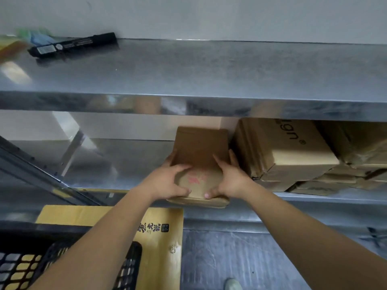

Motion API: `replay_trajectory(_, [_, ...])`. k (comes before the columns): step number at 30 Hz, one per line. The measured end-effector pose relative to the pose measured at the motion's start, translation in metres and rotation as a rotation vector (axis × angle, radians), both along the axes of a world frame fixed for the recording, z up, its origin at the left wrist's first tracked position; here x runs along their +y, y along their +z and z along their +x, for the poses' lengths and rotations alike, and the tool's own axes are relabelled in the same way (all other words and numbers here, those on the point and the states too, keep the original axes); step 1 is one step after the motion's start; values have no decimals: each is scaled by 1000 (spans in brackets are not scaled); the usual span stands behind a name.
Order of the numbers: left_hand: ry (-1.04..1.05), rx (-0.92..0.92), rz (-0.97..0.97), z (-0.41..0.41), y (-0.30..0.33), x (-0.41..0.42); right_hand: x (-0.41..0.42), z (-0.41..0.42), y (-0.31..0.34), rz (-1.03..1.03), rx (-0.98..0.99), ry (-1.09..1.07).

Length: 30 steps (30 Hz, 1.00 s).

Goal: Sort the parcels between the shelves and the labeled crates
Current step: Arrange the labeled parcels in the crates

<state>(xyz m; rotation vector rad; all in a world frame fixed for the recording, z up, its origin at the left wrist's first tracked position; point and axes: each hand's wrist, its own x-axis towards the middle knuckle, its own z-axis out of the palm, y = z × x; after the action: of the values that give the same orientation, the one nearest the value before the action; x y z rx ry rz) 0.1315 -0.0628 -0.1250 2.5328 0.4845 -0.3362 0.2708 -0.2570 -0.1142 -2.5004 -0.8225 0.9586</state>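
A flat brown cardboard parcel (200, 149) with faint red writing lies on the middle metal shelf (129, 160), its near end over the shelf's front edge. My left hand (167, 181) grips its left side, thumb curled over the top. My right hand (228, 176) grips its right side the same way. Directly to the right, a stack of cardboard parcels (287, 151) sits on the same shelf. A black lattice crate (25, 266) stands at the lower left under my left forearm.
The upper shelf (209, 68) carries a long black battery-like pack (73, 45) and blurred coloured items at the far left. A yellow-brown carton (163, 233) with black characters lies below the shelf. Grey floor (240, 258) spreads at the lower right.
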Motion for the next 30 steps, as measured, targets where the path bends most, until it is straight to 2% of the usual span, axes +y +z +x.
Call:
replay_trajectory(5, [-23, -82, -44, 4, -3, -3, -4, -3, -7, 74, 12, -31])
replay_trajectory(8, [69, -185, -91, -9, -8, -16, -15, -16, -14, 165, -79, -39])
replay_trajectory(10, [141, -218, -45, -26, -7, -29, -26, -29, -19, 211, -111, -24])
replay_trajectory(13, [216, -165, 17, -56, 0, -56, -45, -44, -22, 272, -74, 24])
replay_trajectory(17, [432, -23, 35, -93, 14, -99, -71, -58, -7, 351, 73, 72])
replay_trajectory(19, [523, -7, 32, -108, 24, -121, -81, -64, -1, 380, 137, 75])
replay_trajectory(25, [796, -226, -112, -137, 52, -179, -100, -65, 10, 497, 329, -10])
replay_trajectory(30, [1008, -579, -364, -157, 76, -205, -106, -52, 36, 608, 490, 31])
